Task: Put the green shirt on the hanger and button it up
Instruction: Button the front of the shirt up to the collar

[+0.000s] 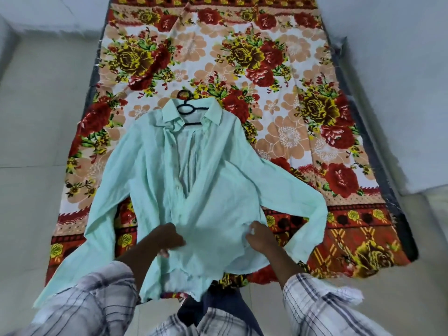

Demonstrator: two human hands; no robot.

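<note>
Curled fingers of the left hand grip the lower front of the pale green long-sleeved shirt, while the right hand pinches the cloth near the hem. The shirt lies face up, sleeves spread, on the red and orange floral bedsheet, its upper front open. The thin black hanger sits inside the collar, with its hook poking out above.
</note>
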